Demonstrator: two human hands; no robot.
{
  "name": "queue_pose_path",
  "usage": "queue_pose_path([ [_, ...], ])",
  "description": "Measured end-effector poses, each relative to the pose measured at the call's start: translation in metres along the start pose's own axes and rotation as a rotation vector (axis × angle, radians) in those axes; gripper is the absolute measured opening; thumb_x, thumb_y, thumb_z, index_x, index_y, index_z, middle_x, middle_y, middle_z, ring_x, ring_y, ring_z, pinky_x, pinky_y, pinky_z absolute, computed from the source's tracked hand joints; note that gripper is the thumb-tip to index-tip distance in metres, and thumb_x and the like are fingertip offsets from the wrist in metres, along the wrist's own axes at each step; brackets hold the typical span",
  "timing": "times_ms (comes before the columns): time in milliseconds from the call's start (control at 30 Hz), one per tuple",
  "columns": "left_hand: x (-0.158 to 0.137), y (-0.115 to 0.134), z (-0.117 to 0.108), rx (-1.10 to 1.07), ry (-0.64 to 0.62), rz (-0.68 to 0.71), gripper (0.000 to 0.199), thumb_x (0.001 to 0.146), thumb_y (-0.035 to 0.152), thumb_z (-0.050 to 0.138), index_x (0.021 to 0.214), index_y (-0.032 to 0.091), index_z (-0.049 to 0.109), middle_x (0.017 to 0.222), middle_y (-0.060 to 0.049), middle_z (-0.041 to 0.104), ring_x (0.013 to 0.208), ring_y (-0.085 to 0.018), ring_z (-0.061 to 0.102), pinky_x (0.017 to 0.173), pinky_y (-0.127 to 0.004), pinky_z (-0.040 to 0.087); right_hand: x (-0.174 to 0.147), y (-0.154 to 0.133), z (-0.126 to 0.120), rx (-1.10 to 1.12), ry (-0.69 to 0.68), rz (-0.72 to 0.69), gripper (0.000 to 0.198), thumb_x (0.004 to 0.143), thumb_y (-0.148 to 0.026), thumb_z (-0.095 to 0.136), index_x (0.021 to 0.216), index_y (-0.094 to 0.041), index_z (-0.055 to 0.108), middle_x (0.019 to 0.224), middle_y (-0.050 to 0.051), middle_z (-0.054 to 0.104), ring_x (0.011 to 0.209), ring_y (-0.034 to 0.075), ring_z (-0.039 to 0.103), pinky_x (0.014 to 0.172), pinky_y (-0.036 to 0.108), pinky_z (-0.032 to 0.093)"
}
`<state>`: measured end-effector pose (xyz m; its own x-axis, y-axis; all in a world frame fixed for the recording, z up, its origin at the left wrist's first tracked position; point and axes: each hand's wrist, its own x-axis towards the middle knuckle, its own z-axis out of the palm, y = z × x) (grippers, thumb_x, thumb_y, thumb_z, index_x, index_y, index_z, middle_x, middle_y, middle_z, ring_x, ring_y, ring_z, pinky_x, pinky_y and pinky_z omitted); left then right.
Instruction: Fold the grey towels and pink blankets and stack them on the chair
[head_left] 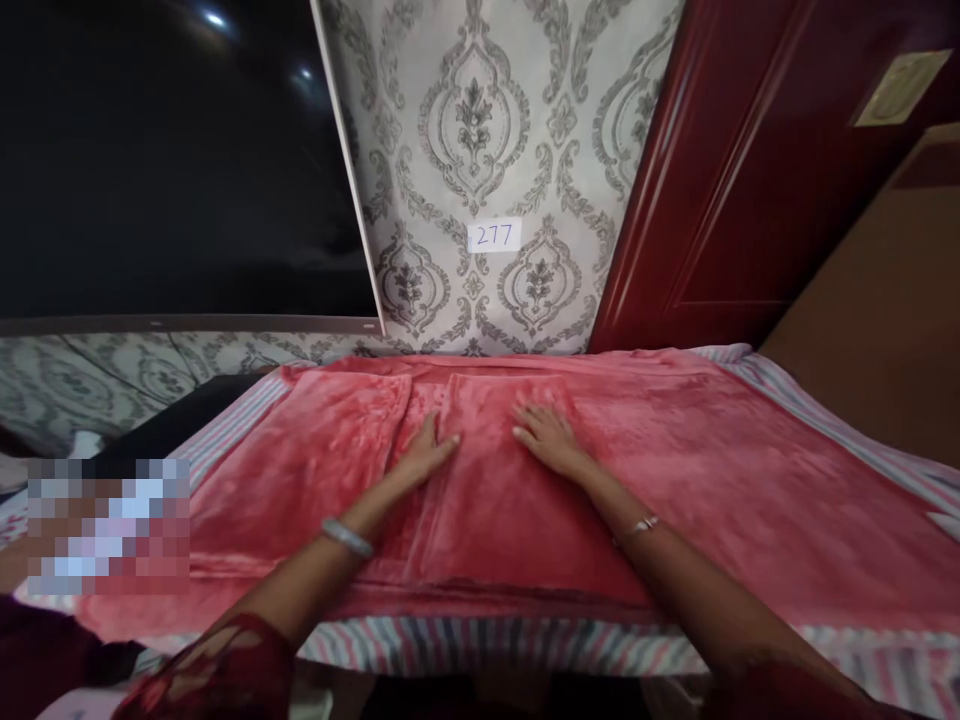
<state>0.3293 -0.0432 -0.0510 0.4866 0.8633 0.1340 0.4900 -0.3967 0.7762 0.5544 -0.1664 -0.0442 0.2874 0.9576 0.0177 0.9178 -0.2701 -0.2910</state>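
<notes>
A pink plush blanket (300,470) lies over the table with parts of it folded over in panels. My left hand (426,455) rests at the left edge of the middle folded panel (487,500), thumb apart from the fingers. On top of that same panel, toward its right side, my right hand (553,440) lies palm down with its fingers spread and slightly blurred. Neither hand grips the fabric. Between the middle panel and the left panel runs a narrow gap where a lower layer shows.
A striped cloth (510,645) shows under the blanket along the front and sides. Patterned wallpaper (472,120) with a "277" label (494,235) rises behind. A large dark screen (165,160) stands left, a red door (720,200) and a brown box (885,300) right.
</notes>
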Motion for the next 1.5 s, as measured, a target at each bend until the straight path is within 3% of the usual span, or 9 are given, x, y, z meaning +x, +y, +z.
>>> queue_pose_path([
  [100,-0.029,-0.012,0.005,0.028,-0.073,0.128,0.077,0.083,0.028,0.061,0.153,0.013,0.034,0.156,-0.016,0.047,0.141,-0.028,0.047,0.119,-0.045,0.035,-0.04,-0.007,0.013,-0.004,-0.055,-0.114,0.065,0.101,-0.056,0.034,0.161,-0.031,0.024,0.169,0.007,0.014,0.155,0.031,0.011,0.122,0.059,0.012],
  [267,-0.045,-0.016,0.006,0.137,-0.111,0.122,0.073,0.081,0.009,0.046,0.153,0.012,0.036,0.148,-0.016,0.055,0.137,-0.025,0.052,0.119,-0.044,0.036,-0.074,-0.02,0.027,-0.035,-0.08,-0.198,0.068,0.1,-0.06,0.038,0.16,-0.033,0.022,0.17,0.006,0.006,0.156,0.03,0.0,0.122,0.059,0.007],
  [467,-0.032,0.027,-0.018,0.473,-0.08,0.178,0.072,0.083,0.014,0.051,0.154,0.015,0.036,0.141,-0.017,0.058,0.129,-0.029,0.057,0.11,-0.043,0.044,-0.085,-0.026,0.016,0.065,-0.214,-0.326,0.068,0.101,-0.06,0.036,0.161,-0.03,0.022,0.169,0.008,0.004,0.155,0.029,-0.004,0.124,0.057,0.004],
  [633,-0.012,0.057,0.005,0.55,-0.094,0.426,0.062,0.093,0.029,0.048,0.153,0.015,0.039,0.162,-0.017,0.036,0.151,-0.03,0.028,0.123,-0.046,0.024,-0.105,-0.042,0.011,0.151,-0.284,-0.469,0.071,0.1,-0.06,0.039,0.16,-0.027,0.024,0.168,0.008,0.011,0.155,0.028,-0.002,0.125,0.055,0.004],
  [800,-0.01,0.035,0.036,0.679,-0.177,0.312,0.065,0.095,0.045,0.049,0.154,0.018,0.04,0.163,-0.02,0.031,0.154,-0.036,0.021,0.121,-0.06,0.018,-0.118,-0.046,0.016,0.215,-0.313,-0.506,0.064,0.099,-0.058,0.042,0.158,-0.037,0.029,0.167,0.0,0.016,0.155,0.029,0.0,0.125,0.057,0.0],
  [967,-0.008,0.031,0.027,0.694,-0.235,0.226,0.071,0.095,0.052,0.047,0.154,0.013,0.039,0.163,-0.024,0.03,0.153,-0.037,0.022,0.12,-0.058,0.023,-0.116,-0.037,0.005,0.411,-0.409,-0.621,0.059,0.097,-0.06,0.044,0.153,-0.039,0.041,0.162,-0.002,0.034,0.154,0.029,0.018,0.125,0.053,0.01],
  [1100,0.015,0.054,0.018,0.675,-0.24,0.233,0.056,0.098,0.042,0.041,0.144,0.012,0.05,0.155,-0.022,0.045,0.148,-0.035,0.035,0.119,-0.057,0.026,-0.068,-0.022,-0.021,0.546,-0.18,-0.428,0.055,0.101,-0.049,0.038,0.147,-0.024,0.053,0.148,0.007,0.055,0.135,0.027,0.052,0.115,0.049,0.038],
  [1233,0.052,0.074,0.032,0.677,-0.183,0.285,0.061,0.098,0.039,0.041,0.152,0.013,0.039,0.164,-0.018,0.031,0.155,-0.028,0.019,0.125,-0.051,0.01,0.003,-0.006,-0.036,0.251,0.173,-0.041,0.056,0.1,-0.031,0.035,0.155,-0.02,0.04,0.154,0.008,0.048,0.142,0.024,0.044,0.117,0.044,0.035],
  [1500,0.083,0.04,0.061,0.696,-0.099,0.159,0.069,0.096,0.053,0.039,0.153,0.014,0.04,0.163,-0.023,0.029,0.154,-0.035,0.022,0.118,-0.063,0.02,0.04,0.001,0.014,-0.113,0.097,0.157,0.059,0.102,-0.051,0.033,0.158,-0.03,0.034,0.167,0.007,0.025,0.153,0.033,0.019,0.12,0.057,0.018],
])
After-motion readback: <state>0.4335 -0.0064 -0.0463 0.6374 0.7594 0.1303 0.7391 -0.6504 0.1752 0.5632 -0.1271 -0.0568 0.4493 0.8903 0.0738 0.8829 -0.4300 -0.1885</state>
